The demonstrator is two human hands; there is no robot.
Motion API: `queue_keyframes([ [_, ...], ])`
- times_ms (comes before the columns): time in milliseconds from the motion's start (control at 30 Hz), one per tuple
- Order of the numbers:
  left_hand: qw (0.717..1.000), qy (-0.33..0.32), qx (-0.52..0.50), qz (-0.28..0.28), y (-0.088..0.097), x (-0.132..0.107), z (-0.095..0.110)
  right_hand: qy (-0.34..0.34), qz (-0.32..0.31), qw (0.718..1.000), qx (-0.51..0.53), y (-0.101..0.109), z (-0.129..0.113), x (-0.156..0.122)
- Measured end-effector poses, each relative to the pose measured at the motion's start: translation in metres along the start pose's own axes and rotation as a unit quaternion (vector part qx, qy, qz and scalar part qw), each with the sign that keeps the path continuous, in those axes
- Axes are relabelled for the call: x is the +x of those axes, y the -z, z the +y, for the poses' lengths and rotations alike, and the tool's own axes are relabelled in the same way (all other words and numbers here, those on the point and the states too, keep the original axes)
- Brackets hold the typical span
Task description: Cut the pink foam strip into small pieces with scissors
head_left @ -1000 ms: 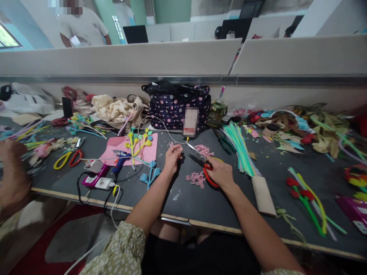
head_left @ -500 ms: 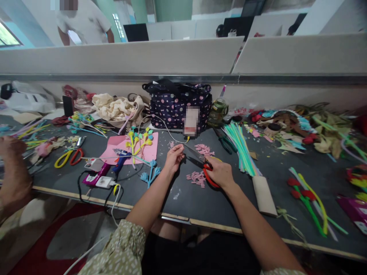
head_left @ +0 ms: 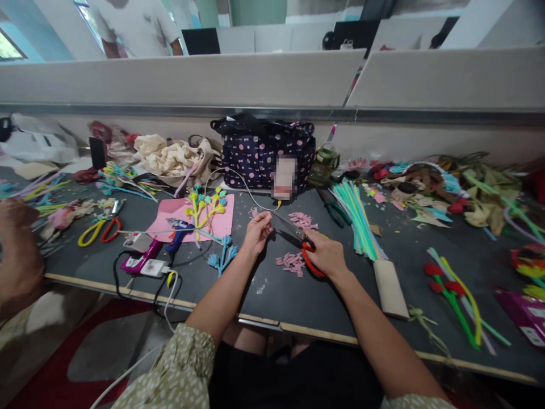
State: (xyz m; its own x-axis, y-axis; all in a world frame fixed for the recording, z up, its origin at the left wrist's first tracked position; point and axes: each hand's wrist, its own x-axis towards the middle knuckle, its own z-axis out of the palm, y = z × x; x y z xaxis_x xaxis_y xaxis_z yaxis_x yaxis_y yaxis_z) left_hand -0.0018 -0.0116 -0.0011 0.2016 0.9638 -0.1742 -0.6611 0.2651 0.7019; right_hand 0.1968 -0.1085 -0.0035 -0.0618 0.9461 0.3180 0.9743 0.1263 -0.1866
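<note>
My right hand [head_left: 326,254] grips the red handles of a pair of scissors [head_left: 298,238], whose blades point up and left toward my left hand [head_left: 257,230]. My left hand is closed in a pinch just at the blade tips; what it holds is too small to make out. Small pink cut pieces [head_left: 290,263] lie on the dark table [head_left: 272,295] between my hands, and more pink pieces [head_left: 303,219] lie just beyond the scissors. A blue pipe-cleaner sprig [head_left: 221,258] rests left of my left forearm.
A pink sheet [head_left: 170,226] carries a yellow pipe-cleaner flower and a blue glue gun [head_left: 179,234]. A polka-dot bag [head_left: 266,154] stands behind. Green pipe cleaners [head_left: 355,218], a cardboard tube [head_left: 390,288], red-green stems [head_left: 455,295] lie right. Another person's hand [head_left: 17,250] is far left.
The scissor blades have closed somewhat toward my left hand's fingertips. Both hands stay in nearly the same place; the view has drifted slightly.
</note>
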Motion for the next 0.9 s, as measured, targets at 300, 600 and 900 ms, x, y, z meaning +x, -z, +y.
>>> queue_keyframes([
  [300, 1.000, 0.009, 0.012, 0.013, -0.0005, -0.0003, 0.0011, -0.005, -0.032, 0.999, -0.009, 0.0026, -0.0007, 0.0005],
  [600, 1.000, -0.012, 0.022, 0.013, 0.0023, 0.0015, -0.0018, -0.004, -0.033, 0.999, -0.021, 0.0032, -0.0022, 0.0007],
  [900, 0.999, -0.005, 0.030, 0.010, 0.0056, 0.0033, -0.0039, 0.002, -0.014, 1.000, 0.001, 0.0002, -0.0010, -0.0007],
])
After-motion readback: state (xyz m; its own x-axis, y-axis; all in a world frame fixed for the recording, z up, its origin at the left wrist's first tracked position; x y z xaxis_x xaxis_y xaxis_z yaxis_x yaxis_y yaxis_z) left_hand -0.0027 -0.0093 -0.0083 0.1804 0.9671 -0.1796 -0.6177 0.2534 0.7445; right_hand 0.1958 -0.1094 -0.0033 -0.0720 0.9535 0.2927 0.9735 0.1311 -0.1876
